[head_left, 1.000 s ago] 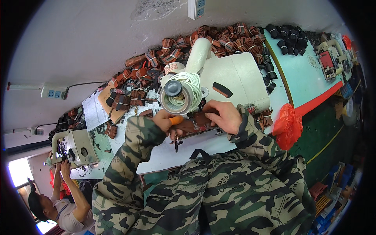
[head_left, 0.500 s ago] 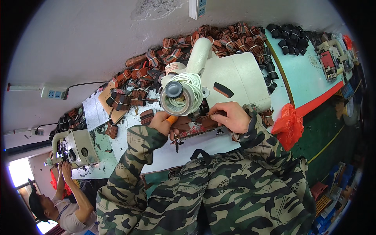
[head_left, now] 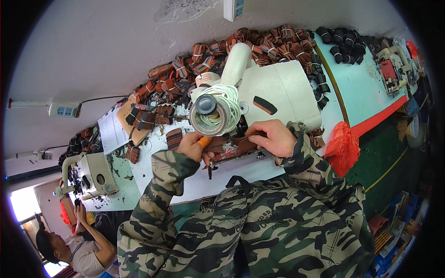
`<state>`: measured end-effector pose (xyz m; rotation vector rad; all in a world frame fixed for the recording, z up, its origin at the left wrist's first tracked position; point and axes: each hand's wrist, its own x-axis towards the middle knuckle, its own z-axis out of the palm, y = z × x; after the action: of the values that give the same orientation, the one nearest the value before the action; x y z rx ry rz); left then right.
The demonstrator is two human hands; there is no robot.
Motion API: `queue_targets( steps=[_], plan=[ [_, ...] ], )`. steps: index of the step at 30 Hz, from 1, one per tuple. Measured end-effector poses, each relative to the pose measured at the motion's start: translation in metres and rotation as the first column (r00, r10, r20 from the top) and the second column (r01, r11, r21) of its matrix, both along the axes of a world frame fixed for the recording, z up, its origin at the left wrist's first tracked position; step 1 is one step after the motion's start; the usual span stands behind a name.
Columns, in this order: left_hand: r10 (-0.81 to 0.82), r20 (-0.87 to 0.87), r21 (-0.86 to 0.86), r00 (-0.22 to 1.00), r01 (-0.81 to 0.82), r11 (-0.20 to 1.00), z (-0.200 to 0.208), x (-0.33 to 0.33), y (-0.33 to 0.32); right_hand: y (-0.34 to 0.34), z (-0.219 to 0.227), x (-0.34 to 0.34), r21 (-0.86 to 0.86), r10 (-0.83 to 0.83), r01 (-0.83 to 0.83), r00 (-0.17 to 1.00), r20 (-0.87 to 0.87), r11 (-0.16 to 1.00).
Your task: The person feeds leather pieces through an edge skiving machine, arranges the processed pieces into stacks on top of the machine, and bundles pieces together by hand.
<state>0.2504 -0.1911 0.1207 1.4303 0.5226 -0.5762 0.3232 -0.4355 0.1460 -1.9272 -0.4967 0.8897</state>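
A cream bench machine (head_left: 278,92) that looks like a leather skiver stands in front of me, with a coil of white cable (head_left: 227,103) on its top. At its front edge my right hand (head_left: 277,139) pinches a brown leather piece (head_left: 245,142) between thumb and fingers. My left hand (head_left: 189,146), an orange cover on one finger, is curled closed at the left end of the brown leather by the machine's working part. The machine head partly hides that spot. A small dark strip with a brown edge (head_left: 265,105) lies on the machine's flat top.
Bundles of brown strips (head_left: 199,51) are heaped along the wall, black bundles (head_left: 343,44) at the far right. A red plastic bag (head_left: 343,148) hangs at the table's right edge. Another person (head_left: 88,250) sits at a similar machine (head_left: 95,173) on the left.
My hands stay in nearly the same place, with only a slight shift at the leather. The other person's hands have lowered away from their machine.
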Motion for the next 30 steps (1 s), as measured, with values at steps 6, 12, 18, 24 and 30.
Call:
queue_targets(
  steps=[6, 12, 18, 24, 30],
  plan=[
    [-0.143, -0.039, -0.105, 0.989, 0.138, 0.985, 0.003, 0.007, 0.013, 0.001, -0.005, -0.005, 0.127, -0.094, 0.068, 0.972, 0.214, 0.99],
    [-0.096, -0.055, -0.115, 0.994, 0.089, 0.989, -0.009, -0.001, 0.013, -0.005, 0.003, 0.0, 0.017, 0.022, -0.025, 0.991, 0.134, 1.0],
    [-0.092, -0.126, -0.032, 0.988, 0.089, 0.996, -0.001, 0.006, 0.002, -0.001, 0.001, 0.002, 0.049, 0.054, -0.053, 0.998, -0.012, 0.997],
    [-0.155, -0.053, 0.039, 0.986, 0.158, 0.987, 0.011, 0.011, -0.007, 0.006, -0.001, 0.005, 0.101, -0.026, 0.023, 0.999, 0.026, 0.995],
    [-0.236, -0.008, -0.064, 0.972, 0.235, 0.97, 0.007, -0.009, -0.025, -0.012, -0.002, 0.028, 0.286, -0.405, 0.306, 0.466, 0.786, 0.908]
  ],
)
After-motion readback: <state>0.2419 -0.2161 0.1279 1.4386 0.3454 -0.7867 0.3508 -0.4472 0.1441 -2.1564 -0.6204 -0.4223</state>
